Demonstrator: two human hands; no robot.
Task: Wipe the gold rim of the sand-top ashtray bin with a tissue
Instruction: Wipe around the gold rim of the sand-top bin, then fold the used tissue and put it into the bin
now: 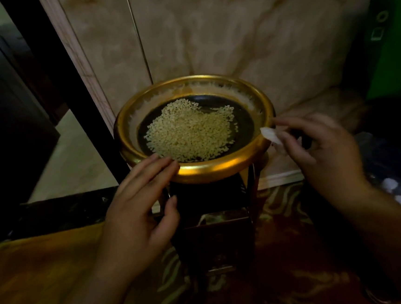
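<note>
Tissue [271, 138] pinched in right hand [320, 151] fingers touches gold rim [210, 169]; left hand [141, 205] fingers, released, rest on rim.

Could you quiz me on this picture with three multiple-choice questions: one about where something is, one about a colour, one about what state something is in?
1. Where does the tissue meet the bin?
A. at the rim's right side
B. in the middle of the sand
C. on the carpet

2. What colour is the rim?
A. silver
B. gold
C. red

3. What is the left hand doing?
A. holding the tissue
B. scooping sand
C. resting open on the near rim

Answers:
1 A, the right hand pinches the white tissue against the rim's right edge.
2 B, the ring shines gold around the pale sand.
3 C, its spread fingers lie on the near rim and hold nothing.
</note>
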